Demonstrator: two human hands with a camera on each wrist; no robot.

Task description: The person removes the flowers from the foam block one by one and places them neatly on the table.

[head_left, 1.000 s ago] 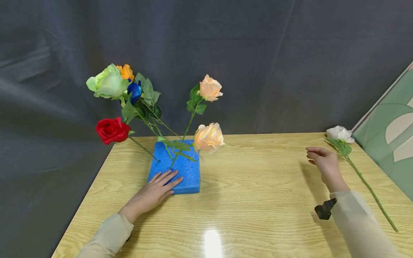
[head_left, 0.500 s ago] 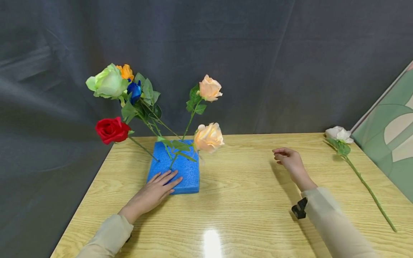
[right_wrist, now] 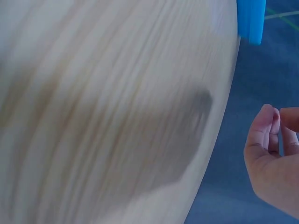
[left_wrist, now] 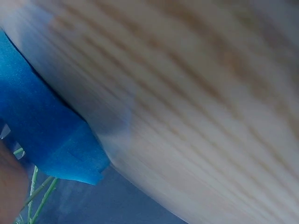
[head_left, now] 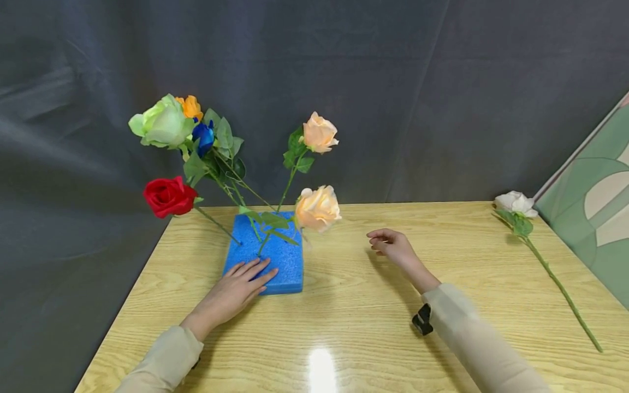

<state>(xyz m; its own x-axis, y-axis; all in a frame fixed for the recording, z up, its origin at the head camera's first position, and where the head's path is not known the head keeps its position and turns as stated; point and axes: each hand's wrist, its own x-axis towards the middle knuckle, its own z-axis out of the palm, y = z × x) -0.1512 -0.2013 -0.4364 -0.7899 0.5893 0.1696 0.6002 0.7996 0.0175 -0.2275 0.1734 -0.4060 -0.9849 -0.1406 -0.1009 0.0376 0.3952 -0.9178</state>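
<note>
Foam block (head_left: 289, 266) directly under outspread left fingers (head_left: 257, 268); right fingers (head_left: 382, 234) loosely bent, idle, apart from it.

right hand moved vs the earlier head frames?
Yes. In the head view, the right hand has moved left, away from the white rose and closer to the blue foam block, both of which stayed put.
</note>
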